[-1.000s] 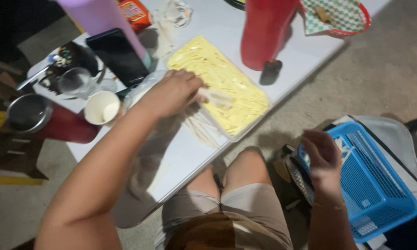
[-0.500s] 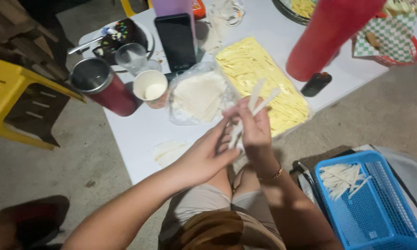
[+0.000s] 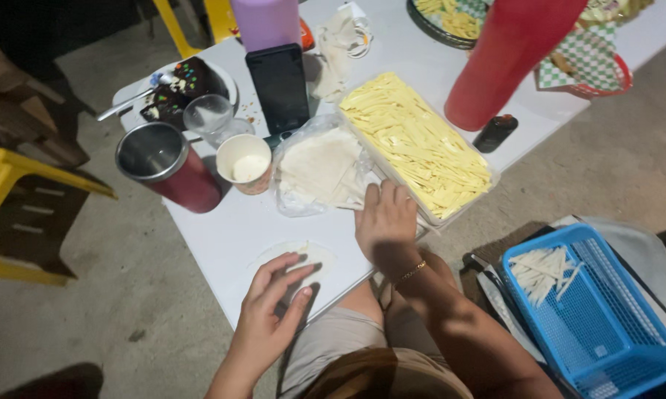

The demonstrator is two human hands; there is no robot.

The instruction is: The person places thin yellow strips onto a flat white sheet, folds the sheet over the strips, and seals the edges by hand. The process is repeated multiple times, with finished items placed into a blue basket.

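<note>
The left hand (image 3: 270,307) lies flat with its fingers spread on a thin round wrapper (image 3: 297,258) near the edge of the white table (image 3: 222,229). The right hand (image 3: 386,222) rests open, holding nothing, between the bag of wrappers (image 3: 318,170) and the tray of yellow strips (image 3: 414,140). A blue basket (image 3: 606,325) sits to the right.

The table (image 3: 222,236) looks like smooth white plastic with a matt face, and the thin round wrapper (image 3: 312,255) lying on its near edge is pale, floury and dull. Further off, the tumbler (image 3: 166,166) has a bare brushed-metal rim and inside over a glossy red body, the phone (image 3: 277,85) shows shiny black glass, and the bag (image 3: 322,174) is crinkled clear film. Right of the table, the basket (image 3: 613,332) is blue slotted plastic.
</note>
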